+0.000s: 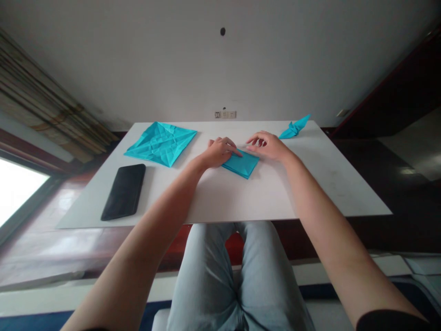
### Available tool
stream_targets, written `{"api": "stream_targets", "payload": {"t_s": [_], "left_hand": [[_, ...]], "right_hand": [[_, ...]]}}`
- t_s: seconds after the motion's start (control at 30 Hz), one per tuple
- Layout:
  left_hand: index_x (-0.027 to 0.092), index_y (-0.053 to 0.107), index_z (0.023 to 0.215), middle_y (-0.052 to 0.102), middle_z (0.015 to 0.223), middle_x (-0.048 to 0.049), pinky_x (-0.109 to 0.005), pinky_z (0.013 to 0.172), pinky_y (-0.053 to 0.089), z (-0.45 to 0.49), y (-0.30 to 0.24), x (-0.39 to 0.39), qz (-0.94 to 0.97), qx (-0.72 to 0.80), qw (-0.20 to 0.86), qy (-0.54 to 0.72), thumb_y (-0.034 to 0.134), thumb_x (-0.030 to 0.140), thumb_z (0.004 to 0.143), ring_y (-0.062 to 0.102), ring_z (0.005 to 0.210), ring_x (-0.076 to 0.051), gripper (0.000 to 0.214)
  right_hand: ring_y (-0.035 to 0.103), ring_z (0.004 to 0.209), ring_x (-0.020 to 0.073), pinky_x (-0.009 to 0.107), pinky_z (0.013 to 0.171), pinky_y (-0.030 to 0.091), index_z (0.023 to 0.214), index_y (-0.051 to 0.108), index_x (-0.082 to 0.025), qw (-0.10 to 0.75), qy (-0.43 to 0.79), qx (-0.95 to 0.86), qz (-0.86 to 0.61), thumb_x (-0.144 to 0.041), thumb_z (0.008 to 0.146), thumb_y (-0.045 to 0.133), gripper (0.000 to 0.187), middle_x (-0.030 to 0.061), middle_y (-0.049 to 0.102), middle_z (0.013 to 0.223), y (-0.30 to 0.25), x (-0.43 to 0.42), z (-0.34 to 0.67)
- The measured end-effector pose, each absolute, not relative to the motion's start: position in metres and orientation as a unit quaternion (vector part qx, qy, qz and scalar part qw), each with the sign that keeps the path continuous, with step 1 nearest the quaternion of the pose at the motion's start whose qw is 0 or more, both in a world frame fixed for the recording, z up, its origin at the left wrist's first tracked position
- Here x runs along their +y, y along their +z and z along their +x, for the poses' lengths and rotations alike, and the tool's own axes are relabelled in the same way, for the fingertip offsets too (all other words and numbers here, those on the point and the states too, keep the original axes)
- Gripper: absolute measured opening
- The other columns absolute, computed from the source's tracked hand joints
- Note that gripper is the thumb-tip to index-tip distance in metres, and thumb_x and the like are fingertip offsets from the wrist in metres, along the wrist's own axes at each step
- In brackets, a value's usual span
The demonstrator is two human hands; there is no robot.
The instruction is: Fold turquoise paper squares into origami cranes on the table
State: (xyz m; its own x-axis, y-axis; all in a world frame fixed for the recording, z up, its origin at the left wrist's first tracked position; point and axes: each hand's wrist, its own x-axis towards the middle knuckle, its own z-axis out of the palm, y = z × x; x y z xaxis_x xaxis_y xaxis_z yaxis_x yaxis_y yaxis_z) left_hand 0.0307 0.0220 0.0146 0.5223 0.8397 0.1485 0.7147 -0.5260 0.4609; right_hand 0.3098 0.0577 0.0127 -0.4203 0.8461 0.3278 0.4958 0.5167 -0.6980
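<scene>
While the left hand (220,152) rests on a folded blue paper packet (245,166) on the white table (320,184), its index finger lies across the top; whether the hidden thumb grips the packet cannot be told. The right hand (267,145) is loosely curled, a gap between thumb and fingers, apparently holding nothing, its tips just beyond the packet's far edge; contact is unclear. The step looks like steadying a fold; the next move probably calls for right fingertips on that edge.
</scene>
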Motion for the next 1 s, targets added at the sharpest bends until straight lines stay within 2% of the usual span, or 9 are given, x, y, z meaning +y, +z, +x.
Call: {"api": "stream_targets", "payload": {"t_s": [0.07, 0.13, 0.33, 0.43, 0.53, 0.7, 0.8, 0.9, 1.0], "left_hand": [[0.042, 0.090, 0.132, 0.071, 0.149, -0.0076, -0.061, 0.129, 0.036, 0.028, 0.014, 0.023, 0.861, 0.445, 0.179, 0.168, 0.077, 0.035, 0.100, 0.061, 0.141, -0.037, 0.035], [0.041, 0.088, 0.135, 0.070, 0.153, -0.0082, -0.059, 0.129, 0.036, 0.026, 0.013, 0.025, 0.865, 0.437, 0.175, 0.171, 0.086, 0.045, 0.095, 0.061, 0.144, -0.038, 0.040], [0.030, 0.088, 0.128, 0.078, 0.135, -0.0087, -0.049, 0.121, 0.043, 0.018, 0.015, 0.030, 0.862, 0.442, 0.157, 0.196, 0.079, 0.043, 0.101, 0.076, 0.116, -0.028, 0.032], [0.034, 0.085, 0.139, 0.078, 0.139, -0.0066, -0.043, 0.116, 0.047, 0.011, 0.018, 0.029, 0.871, 0.421, 0.190, 0.166, 0.092, 0.057, 0.087, 0.074, 0.126, -0.031, 0.057], [0.038, 0.082, 0.144, 0.076, 0.147, -0.0051, -0.044, 0.121, 0.046, 0.006, 0.019, 0.028, 0.871, 0.418, 0.207, 0.156, 0.101, 0.065, 0.073, 0.071, 0.135, -0.034, 0.078], [0.033, 0.089, 0.130, 0.080, 0.142, -0.0068, -0.040, 0.113, 0.056, 0.003, 0.019, 0.032, 0.862, 0.391, 0.260, 0.190, 0.090, 0.063, 0.083, 0.076, 0.124, -0.030, 0.056], [0.031, 0.092, 0.123, 0.083, 0.136, -0.0066, -0.038, 0.111, 0.058, 0.002, 0.021, 0.033, 0.857, 0.373, 0.287, 0.210, 0.084, 0.064, 0.088, 0.077, 0.123, -0.029, 0.049], [0.031, 0.093, 0.120, 0.086, 0.135, -0.0054, -0.039, 0.115, 0.058, 0.000, 0.023, 0.033, 0.848, 0.378, 0.303, 0.214, 0.083, 0.065, 0.089, 0.078, 0.125, -0.029, 0.047], [0.029, 0.094, 0.117, 0.088, 0.132, -0.0064, -0.041, 0.115, 0.060, 0.000, 0.026, 0.031, 0.832, 0.400, 0.312, 0.225, 0.080, 0.070, 0.091, 0.079, 0.123, -0.030, 0.049]], "right_hand": [[0.065, 0.085, 0.0243, 0.040, 0.081, 0.056, 0.102, 0.089, -0.027, 0.289, 0.287, -0.822, -0.399, -0.053, 0.080, 0.096, 0.035, 0.0068, 0.076, 0.100, 0.008, 0.055, 0.308], [0.065, 0.085, 0.0242, 0.039, 0.082, 0.055, 0.101, 0.091, -0.026, 0.263, 0.298, -0.830, -0.392, -0.052, 0.078, 0.098, 0.036, 0.0061, 0.074, 0.098, 0.004, 0.056, 0.308], [0.066, 0.088, 0.0251, 0.040, 0.088, 0.055, 0.102, 0.094, -0.026, 0.278, 0.255, -0.836, -0.398, -0.048, 0.090, 0.090, 0.026, 0.0086, 0.074, 0.100, 0.000, 0.064, 0.310], [0.069, 0.091, 0.0269, 0.041, 0.090, 0.054, 0.105, 0.096, -0.028, 0.259, 0.243, -0.845, -0.400, -0.050, 0.095, 0.086, 0.027, 0.0098, 0.078, 0.102, 0.002, 0.063, 0.310], [0.072, 0.094, 0.0289, 0.043, 0.091, 0.055, 0.111, 0.097, -0.029, 0.238, 0.257, -0.849, -0.396, -0.059, 0.094, 0.087, 0.036, 0.0108, 0.081, 0.108, 0.007, 0.059, 0.311], [0.069, 0.091, 0.0274, 0.041, 0.085, 0.056, 0.118, 0.096, -0.027, 0.233, 0.313, -0.828, -0.402, -0.078, 0.080, 0.093, 0.063, 0.0119, 0.081, 0.114, 0.016, 0.050, 0.311], [0.065, 0.087, 0.0242, 0.039, 0.083, 0.054, 0.122, 0.094, -0.024, 0.230, 0.344, -0.815, -0.404, -0.081, 0.073, 0.096, 0.074, 0.0116, 0.082, 0.115, 0.021, 0.049, 0.312], [0.062, 0.086, 0.0225, 0.037, 0.081, 0.052, 0.124, 0.094, -0.024, 0.223, 0.363, -0.813, -0.398, -0.074, 0.066, 0.102, 0.077, 0.0108, 0.082, 0.116, 0.025, 0.048, 0.314], [0.059, 0.084, 0.0212, 0.037, 0.079, 0.049, 0.118, 0.094, -0.025, 0.216, 0.364, -0.817, -0.393, -0.069, 0.063, 0.104, 0.071, 0.0087, 0.079, 0.111, 0.026, 0.047, 0.316]]}}
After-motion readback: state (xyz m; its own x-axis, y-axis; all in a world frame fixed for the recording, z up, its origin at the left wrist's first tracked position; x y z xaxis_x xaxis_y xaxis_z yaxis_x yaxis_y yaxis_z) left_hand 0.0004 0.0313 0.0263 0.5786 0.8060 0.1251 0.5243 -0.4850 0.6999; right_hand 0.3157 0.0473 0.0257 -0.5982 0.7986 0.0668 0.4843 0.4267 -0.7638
